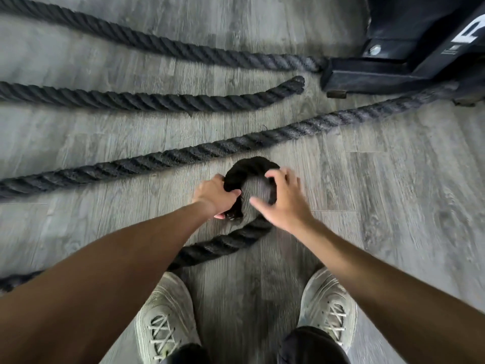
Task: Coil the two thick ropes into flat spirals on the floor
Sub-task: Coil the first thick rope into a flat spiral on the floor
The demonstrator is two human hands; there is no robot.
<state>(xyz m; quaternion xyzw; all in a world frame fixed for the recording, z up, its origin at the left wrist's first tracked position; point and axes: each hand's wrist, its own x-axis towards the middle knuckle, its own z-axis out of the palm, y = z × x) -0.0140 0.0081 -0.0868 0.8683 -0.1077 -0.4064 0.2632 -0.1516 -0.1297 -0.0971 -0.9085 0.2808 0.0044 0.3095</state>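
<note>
A thick black twisted rope [223, 243] lies on the grey floor in front of my feet, and its end is bent into a small tight loop [249, 166]. My left hand [216, 195] grips the rope's end on the loop's left side. Over the loop's right side my right hand [282, 200] curls its fingers round the rope. A second length of rope [183, 153] runs diagonally just beyond the loop. Farther away lies another length with a free end [296, 84], and one more [157, 46] stretches towards the black base.
A black metal equipment base [393, 72] stands at the top right, with ropes passing under it. My two pale laced shoes [165, 319] [328, 303] stand on the grey wood-look floor [393, 206] near the bottom edge.
</note>
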